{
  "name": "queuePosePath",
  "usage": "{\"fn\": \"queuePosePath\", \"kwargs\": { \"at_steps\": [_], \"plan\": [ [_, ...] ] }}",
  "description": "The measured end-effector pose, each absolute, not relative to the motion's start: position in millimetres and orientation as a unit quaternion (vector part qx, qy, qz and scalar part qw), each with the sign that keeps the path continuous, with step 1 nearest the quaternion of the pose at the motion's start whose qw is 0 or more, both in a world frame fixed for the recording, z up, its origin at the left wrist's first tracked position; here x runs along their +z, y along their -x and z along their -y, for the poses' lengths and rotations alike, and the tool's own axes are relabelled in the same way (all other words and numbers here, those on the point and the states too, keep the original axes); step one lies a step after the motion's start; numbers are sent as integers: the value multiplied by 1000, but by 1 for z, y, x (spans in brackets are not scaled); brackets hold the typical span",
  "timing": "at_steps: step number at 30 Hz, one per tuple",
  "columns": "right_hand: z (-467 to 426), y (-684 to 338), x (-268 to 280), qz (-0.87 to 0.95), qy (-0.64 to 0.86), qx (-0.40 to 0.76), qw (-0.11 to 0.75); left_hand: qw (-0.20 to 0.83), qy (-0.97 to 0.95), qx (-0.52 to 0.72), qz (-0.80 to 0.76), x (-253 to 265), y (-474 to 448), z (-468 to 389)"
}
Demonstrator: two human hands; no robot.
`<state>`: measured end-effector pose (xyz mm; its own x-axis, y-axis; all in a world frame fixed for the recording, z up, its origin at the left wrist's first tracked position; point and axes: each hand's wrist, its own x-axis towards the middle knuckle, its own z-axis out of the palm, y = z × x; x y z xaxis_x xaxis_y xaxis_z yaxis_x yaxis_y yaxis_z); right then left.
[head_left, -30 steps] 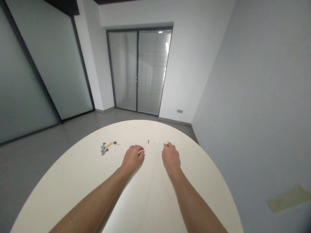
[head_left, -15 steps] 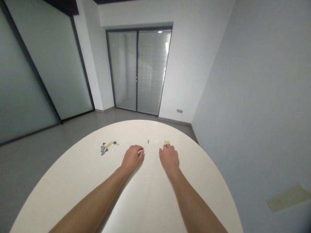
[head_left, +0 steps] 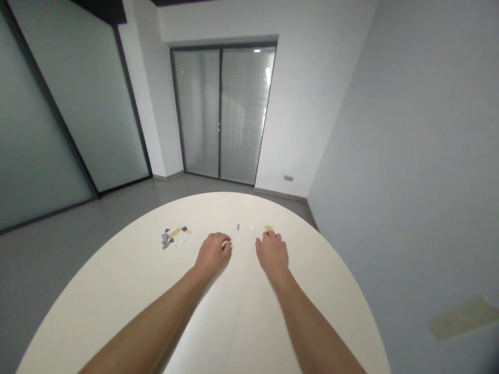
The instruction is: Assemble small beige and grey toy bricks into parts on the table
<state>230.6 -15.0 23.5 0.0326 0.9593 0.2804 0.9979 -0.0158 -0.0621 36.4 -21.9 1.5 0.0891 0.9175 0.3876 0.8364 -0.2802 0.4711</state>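
Observation:
My right hand (head_left: pixel 272 252) lies palm down on the round table, fingers spread forward. Its fingertips touch or sit just in front of a small yellow piece or pieces (head_left: pixel 268 228), partly hidden by the fingers. To the left, my left hand (head_left: pixel 214 253) rests on the table with loosely curled fingers and a gap between thumb and forefinger; nothing shows in it. Beyond and between the hands lie a small grey strip (head_left: pixel 238 227) and a faint white piece (head_left: pixel 251 227), both flat and untouched.
A loose group of small flat pieces lies left of my left hand: a grey piece (head_left: pixel 164 237), a yellow strip (head_left: pixel 174 232), a dark piece (head_left: pixel 184 228) and a white piece (head_left: pixel 182 241). The white round table (head_left: pixel 234 322) has its far edge near a glass door (head_left: pixel 220 114).
The two yellow pieces at my right fingertips, parted by a narrow gap before, now look pushed together. My right hand has shifted very slightly right. My left hand has stayed put.

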Motion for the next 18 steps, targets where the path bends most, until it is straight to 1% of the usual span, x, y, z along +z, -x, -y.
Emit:
{"fn": "queuePosePath", "kwargs": {
  "at_steps": [18],
  "plan": [
    [15,-233,22,691,706,-75,134,53,-738,316,-594,1,-37,23]
  ]
}}
